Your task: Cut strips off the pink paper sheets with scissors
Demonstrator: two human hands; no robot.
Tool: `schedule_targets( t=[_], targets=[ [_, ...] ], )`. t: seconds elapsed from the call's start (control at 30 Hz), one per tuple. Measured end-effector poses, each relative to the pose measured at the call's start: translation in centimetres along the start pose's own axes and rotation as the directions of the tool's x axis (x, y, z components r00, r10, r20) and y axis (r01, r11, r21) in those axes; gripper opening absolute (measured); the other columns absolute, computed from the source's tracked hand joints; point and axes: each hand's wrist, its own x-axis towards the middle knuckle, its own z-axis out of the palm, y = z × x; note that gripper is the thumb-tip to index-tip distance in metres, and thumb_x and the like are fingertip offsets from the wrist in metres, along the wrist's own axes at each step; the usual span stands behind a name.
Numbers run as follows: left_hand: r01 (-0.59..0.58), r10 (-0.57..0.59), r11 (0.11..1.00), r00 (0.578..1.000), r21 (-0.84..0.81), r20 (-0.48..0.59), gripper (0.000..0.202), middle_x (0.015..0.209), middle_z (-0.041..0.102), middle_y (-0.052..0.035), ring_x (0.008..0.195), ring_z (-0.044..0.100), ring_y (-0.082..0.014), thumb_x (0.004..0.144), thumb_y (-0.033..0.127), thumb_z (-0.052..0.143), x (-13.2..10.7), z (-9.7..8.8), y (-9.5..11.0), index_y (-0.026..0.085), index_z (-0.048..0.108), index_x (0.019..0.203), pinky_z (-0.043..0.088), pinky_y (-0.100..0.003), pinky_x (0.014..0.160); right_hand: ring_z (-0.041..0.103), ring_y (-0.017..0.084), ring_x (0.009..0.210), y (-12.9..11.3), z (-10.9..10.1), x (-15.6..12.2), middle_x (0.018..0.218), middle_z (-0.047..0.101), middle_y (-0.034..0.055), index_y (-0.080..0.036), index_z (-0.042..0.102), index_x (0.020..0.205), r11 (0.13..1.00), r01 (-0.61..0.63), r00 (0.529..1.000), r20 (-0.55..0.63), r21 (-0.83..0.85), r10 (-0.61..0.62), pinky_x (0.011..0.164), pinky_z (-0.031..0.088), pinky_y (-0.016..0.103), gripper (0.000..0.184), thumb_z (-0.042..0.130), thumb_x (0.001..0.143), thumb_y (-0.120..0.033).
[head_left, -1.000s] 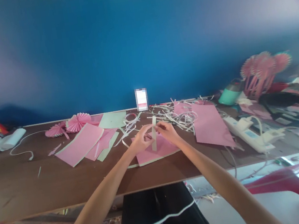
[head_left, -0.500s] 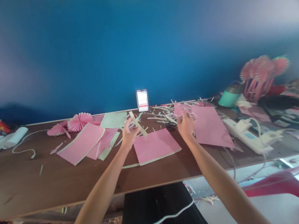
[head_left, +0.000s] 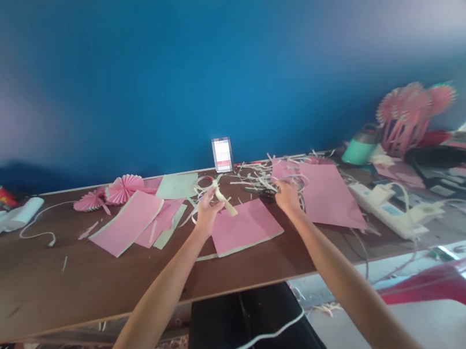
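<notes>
My left hand [head_left: 208, 208] pinches a pale folded paper strip [head_left: 224, 198] just above the far left corner of a pink sheet [head_left: 245, 226] lying on the brown table [head_left: 78, 285]. My right hand [head_left: 286, 195] reaches down with curled fingers into the heap of white paper trimmings [head_left: 260, 179], at a dark object [head_left: 266, 194] lying there. What its fingers hold, if anything, I cannot make out.
More pink and pale green sheets [head_left: 135, 221] and pink pleated fans [head_left: 123, 188] lie at the left. A large pink sheet [head_left: 327, 189], a white power strip [head_left: 384, 207], a teal bottle [head_left: 358, 147], black headphones [head_left: 446, 166] and pink fans [head_left: 411, 107] fill the right.
My hands, together on the strip a second ago, have parted. The left keeps the strip and has come back toward the pink sheet; the right has gone to the trimmings heap and lowered.
</notes>
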Motion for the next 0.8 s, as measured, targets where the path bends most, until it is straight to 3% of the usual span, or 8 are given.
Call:
schedule_targets(
  t=[0.1,0.2,0.4,0.47,0.57,0.63,0.73,0.8],
  targets=[
    [0.008,-0.013,0.994,0.999,-0.112,-0.04,0.057,0.132,0.047,-0.0068,0.077,0.058,-0.0082,0.071,0.02,0.07,0.4,-0.6,-0.1,0.027,0.052,0.125,0.049,-0.022,0.063,0.057,0.028,0.102,-0.6,-0.9,0.1,0.107,0.064,0.0145,-0.016,0.063,0.11,0.996,-0.046,0.998,-0.046,0.074,0.05,0.091,0.039,0.045,0.041,0.041,0.077,-0.007],
    [0.04,-0.05,0.98,0.998,-0.194,-0.049,0.054,0.122,0.053,-0.0056,0.08,0.059,-0.009,0.07,0.019,0.07,0.7,-1.1,-0.2,0.025,0.055,0.121,0.049,-0.024,0.068,0.063,0.022,0.089,-3.3,-1.7,-0.6,0.095,0.069,0.0093,-0.017,0.061,0.111,0.907,0.014,0.959,0.25,0.421,-0.131,0.082,0.047,0.036,0.034,0.042,0.083,-0.015],
    [0.083,-0.094,0.981,0.994,-0.173,-0.059,0.053,0.113,0.057,-0.0048,0.077,0.057,-0.0075,0.068,0.016,0.07,1.3,-1.5,-1.1,0.021,0.055,0.118,0.047,-0.024,0.07,0.066,0.018,0.074,-6.0,-2.5,-1.9,0.084,0.072,0.0028,-0.02,0.064,0.11,0.731,-0.118,0.51,0.672,0.672,-0.536,0.069,0.049,0.028,0.033,0.055,0.08,-0.03],
    [0.081,-0.09,0.985,0.995,-0.153,-0.049,0.053,0.116,0.056,-0.0056,0.078,0.057,-0.0075,0.069,0.016,0.07,1.4,-1.5,-1.3,0.021,0.054,0.119,0.047,-0.023,0.07,0.064,0.018,0.069,-4.9,-2.5,-1.5,0.077,0.071,0.0024,-0.02,0.071,0.089,0.821,-0.02,0.546,0.695,0.57,-0.469,0.064,0.047,0.026,0.021,0.055,0.079,-0.03],
    [0.07,-0.074,0.982,0.997,-0.176,-0.019,0.05,0.115,0.056,-0.0051,0.075,0.057,-0.007,0.069,0.017,0.069,1.3,-1.5,-1.1,0.02,0.056,0.117,0.046,-0.023,0.068,0.061,0.018,0.065,-3.0,-2.5,-0.6,0.069,0.069,0.0031,-0.021,0.068,0.069,0.968,0.146,0.814,0.532,0.203,-0.234,0.06,0.041,0.025,0.016,0.054,0.076,-0.022],
    [0.062,-0.066,0.973,0.998,-0.222,-0.01,0.047,0.111,0.058,-0.004,0.073,0.056,-0.0064,0.07,0.017,0.069,1.3,-1.6,-0.8,0.02,0.057,0.115,0.047,-0.023,0.069,0.06,0.019,0.065,-2.4,-2.6,-0.3,0.067,0.068,0.0031,-0.022,0.067,0.071,0.985,0.146,0.891,0.422,0.087,-0.169,0.06,0.039,0.027,0.018,0.051,0.078,-0.022],
    [0.04,-0.052,0.951,0.998,-0.307,-0.029,0.045,0.107,0.06,-0.0034,0.074,0.056,-0.0059,0.072,0.017,0.07,1.5,-2.1,-0.4,0.02,0.058,0.115,0.049,-0.022,0.072,0.061,0.019,0.069,-3.2,-2.7,-0.4,0.074,0.07,0.0026,-0.023,0.068,0.082,0.971,0.153,0.902,0.376,0.182,-0.213,0.064,0.041,0.028,0.019,0.05,0.078,-0.021],
    [0.014,-0.033,0.936,0.998,-0.352,-0.049,0.044,0.107,0.061,-0.004,0.077,0.057,-0.0065,0.073,0.018,0.07,1.7,-2.7,-0.2,0.021,0.058,0.115,0.049,-0.023,0.075,0.062,0.018,0.071,-4.0,-2.9,-0.7,0.079,0.07,0.0026,-0.022,0.067,0.087,0.913,0.132,0.833,0.457,0.386,-0.313,0.066,0.043,0.027,0.02,0.05,0.077,-0.021]
  ],
)
